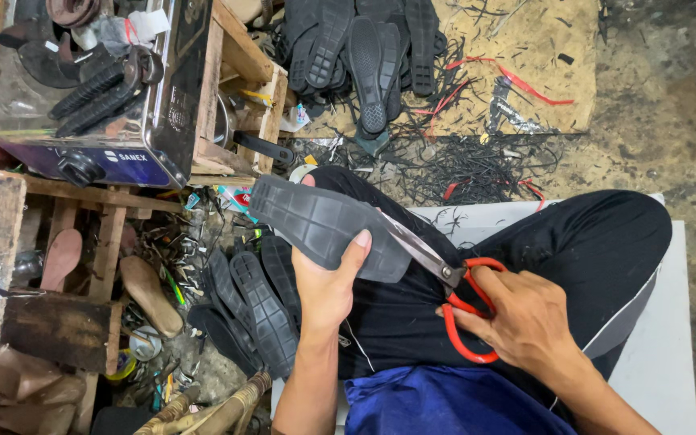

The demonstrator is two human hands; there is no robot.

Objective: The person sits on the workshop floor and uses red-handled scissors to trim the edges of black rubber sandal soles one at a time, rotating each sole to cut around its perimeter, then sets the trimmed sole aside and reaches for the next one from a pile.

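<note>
My left hand (328,282) grips a dark grey rubber shoe sole (316,221), tread side up, held over my lap. My right hand (525,318) has its fingers through the red handles of a pair of scissors (457,298). The steel blades reach left and meet the sole's right edge. I sit with black trousers (590,242) and a blue shirt (445,403) below.
A stack of black soles (255,306) lies by my left knee, another pile (364,48) at the top. A small metal oven (106,89) sits on wooden shelving (243,97) on the left. Black rubber trimmings (477,161) litter the floor. Under me is a white seat (662,354).
</note>
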